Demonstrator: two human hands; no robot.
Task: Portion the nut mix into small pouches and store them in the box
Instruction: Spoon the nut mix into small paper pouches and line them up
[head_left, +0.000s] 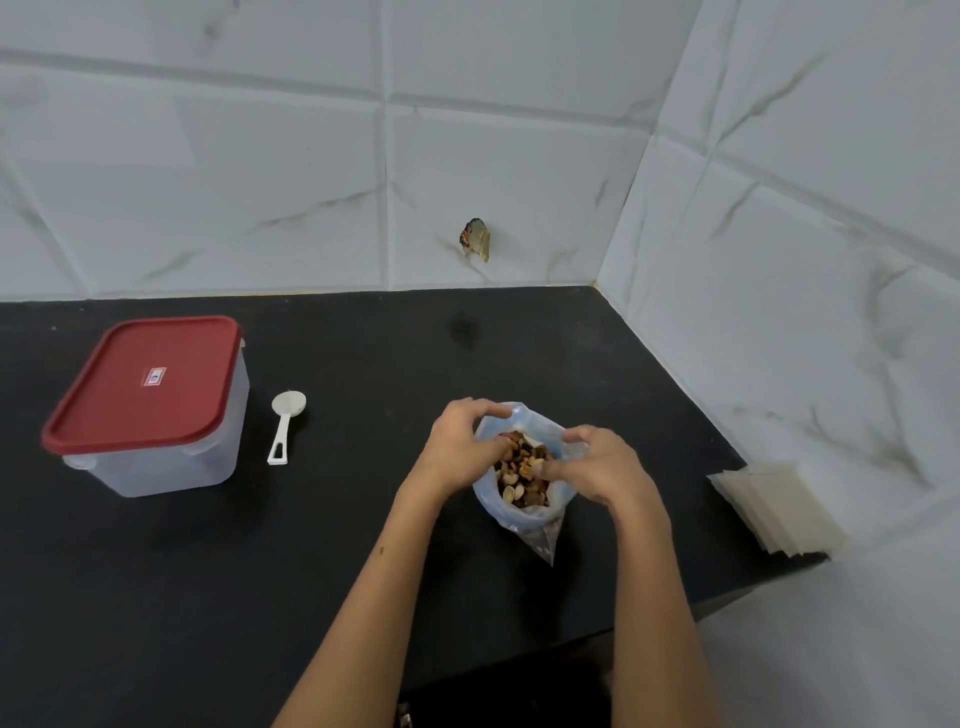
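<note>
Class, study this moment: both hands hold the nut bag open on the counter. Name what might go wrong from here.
1. The nut bag stands only because the left hand and right hand grip its rim; letting go may spill nuts.
2. The scoop lies beyond the left hand, so fetching it frees one side.
3. The box is still lidded.

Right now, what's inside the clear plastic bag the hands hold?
The clear plastic bag holds a nut mix of pale and brown pieces, visible through its open mouth. The left hand and right hand cover the rim's sides; depth below is hidden.
</note>
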